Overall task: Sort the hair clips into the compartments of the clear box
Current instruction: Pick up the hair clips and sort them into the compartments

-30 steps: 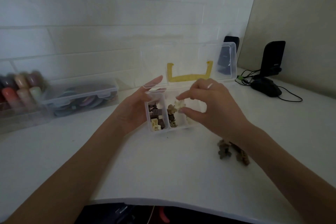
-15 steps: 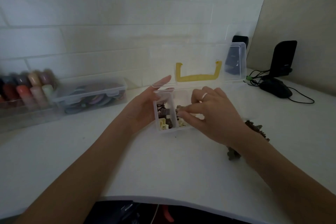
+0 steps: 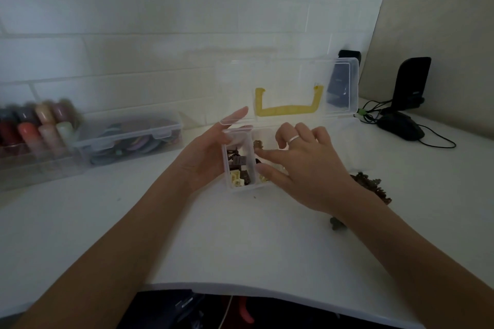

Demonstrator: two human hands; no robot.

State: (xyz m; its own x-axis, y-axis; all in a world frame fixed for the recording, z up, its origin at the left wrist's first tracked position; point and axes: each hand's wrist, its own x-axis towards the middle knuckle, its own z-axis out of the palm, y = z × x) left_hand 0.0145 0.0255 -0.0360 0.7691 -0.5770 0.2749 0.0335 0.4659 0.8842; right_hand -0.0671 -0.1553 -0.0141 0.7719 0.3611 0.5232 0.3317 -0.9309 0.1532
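Note:
A clear box (image 3: 242, 186) with a raised lid and a yellow handle (image 3: 288, 110) stands on the white table. Its left compartment holds dark brown and cream hair clips (image 3: 239, 168). A few more clips show in the middle compartment (image 3: 258, 145). My left hand (image 3: 211, 153) rests flat against the box's left wall, fingers straight. My right hand (image 3: 302, 165) lies over the middle and right compartments with its fingers spread and nothing seen between them. A pile of brown hair clips (image 3: 371, 189) lies on the table to the right, partly behind my right forearm.
A closed clear case (image 3: 128, 139) with coloured items sits at the left by a rack of coloured bottles (image 3: 34, 128). A black mouse (image 3: 401, 128), its cable and a black stand (image 3: 411, 83) occupy the back right corner. The table's front edge curves near me.
My right hand held a cream clip above the box, lowered it into the middle compartment and now has its fingers spread over the box. The left hand stays on the box.

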